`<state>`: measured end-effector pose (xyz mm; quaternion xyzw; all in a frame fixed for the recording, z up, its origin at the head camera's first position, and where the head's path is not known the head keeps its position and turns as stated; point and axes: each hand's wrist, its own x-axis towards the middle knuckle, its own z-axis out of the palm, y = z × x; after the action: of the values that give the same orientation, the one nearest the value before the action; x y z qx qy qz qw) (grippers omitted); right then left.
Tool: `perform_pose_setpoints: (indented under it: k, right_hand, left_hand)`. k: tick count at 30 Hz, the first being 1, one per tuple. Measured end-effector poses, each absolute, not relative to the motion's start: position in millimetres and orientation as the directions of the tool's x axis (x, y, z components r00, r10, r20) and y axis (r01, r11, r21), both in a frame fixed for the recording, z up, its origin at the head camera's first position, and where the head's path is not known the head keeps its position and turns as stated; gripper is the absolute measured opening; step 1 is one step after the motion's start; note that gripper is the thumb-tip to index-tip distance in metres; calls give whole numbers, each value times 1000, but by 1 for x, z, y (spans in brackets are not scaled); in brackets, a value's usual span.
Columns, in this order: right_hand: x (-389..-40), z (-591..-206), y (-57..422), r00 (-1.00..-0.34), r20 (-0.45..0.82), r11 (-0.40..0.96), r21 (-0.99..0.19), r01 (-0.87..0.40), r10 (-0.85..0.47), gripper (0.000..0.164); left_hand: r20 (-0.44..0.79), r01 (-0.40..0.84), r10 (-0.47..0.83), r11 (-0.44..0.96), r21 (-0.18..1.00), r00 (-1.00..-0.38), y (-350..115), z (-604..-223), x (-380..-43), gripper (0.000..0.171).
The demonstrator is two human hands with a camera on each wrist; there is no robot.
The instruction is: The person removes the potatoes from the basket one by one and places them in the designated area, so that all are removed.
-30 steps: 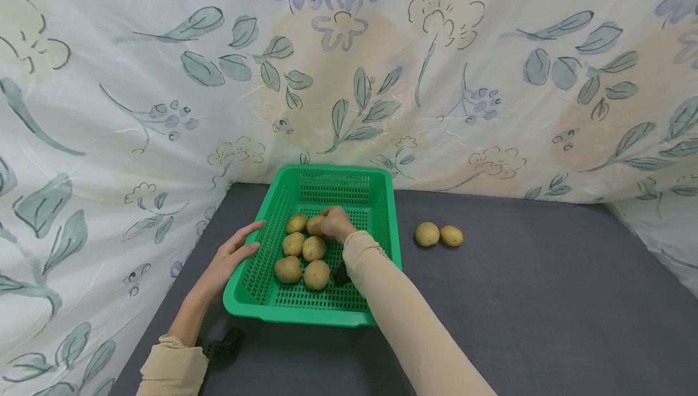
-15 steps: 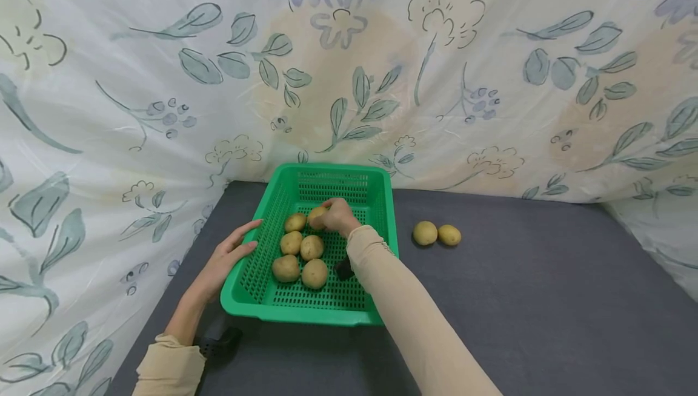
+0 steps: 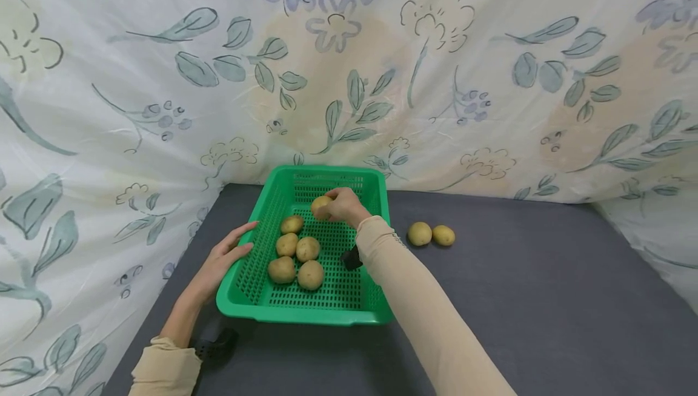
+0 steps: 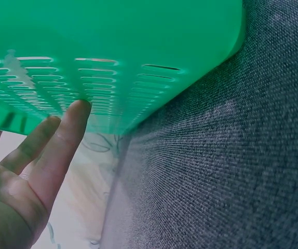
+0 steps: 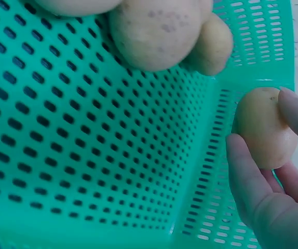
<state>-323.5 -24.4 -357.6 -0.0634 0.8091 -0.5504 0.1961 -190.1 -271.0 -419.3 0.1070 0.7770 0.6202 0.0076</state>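
My right hand [image 3: 346,207] holds a potato [image 5: 266,127] between thumb and fingers, raised over the back of a green plastic basket [image 3: 305,314]. In the right wrist view a gap shows between this potato and the others. Several potatoes [image 3: 310,275] lie on the basket floor toward its left side, two of them at the front. My left hand [image 3: 220,263] is at the basket's left side. Its fingers [image 4: 68,129] are extended and touch the slotted outer wall in the left wrist view.
Two more potatoes [image 3: 420,234] sit side by side on the dark grey cloth-covered table [image 3: 523,287], right of the basket. A floral curtain [image 3: 349,81] hangs behind the table and along its left side.
The right hand has lifted the potato off the basket floor, up and slightly to the right, away from the others. The left hand stays at the basket's side.
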Motion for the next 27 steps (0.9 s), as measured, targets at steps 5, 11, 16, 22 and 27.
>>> perform_pose_setpoints:
  k: [5,11,16,22,27]
  right_hand:
    - [-325,-350,-20,-910,-256,377,-918,124,-326,56]
    - [-328,-340,-14,-893,-269,334,-931,146,-360,57]
    - [-330,-332,-10,-894,-271,326,-933,153,-358,59]
    - [-332,-324,-1,-890,-280,281,-942,183,-359,60]
    - [-334,-317,8,-895,-270,265,-947,181,-354,59]
  left_hand:
    - [127,164,178,213,963,-976,-271,-418,-189,52]
    - [120,158,173,226,961,-978,-270,-417,-188,53]
    - [113,151,169,230,961,-979,-270,-418,-188,53]
    - [104,144,176,237,961,-979,-270,-418,-188,53]
    - [106,146,172,241,960,-979,-270,-418,-188,53]
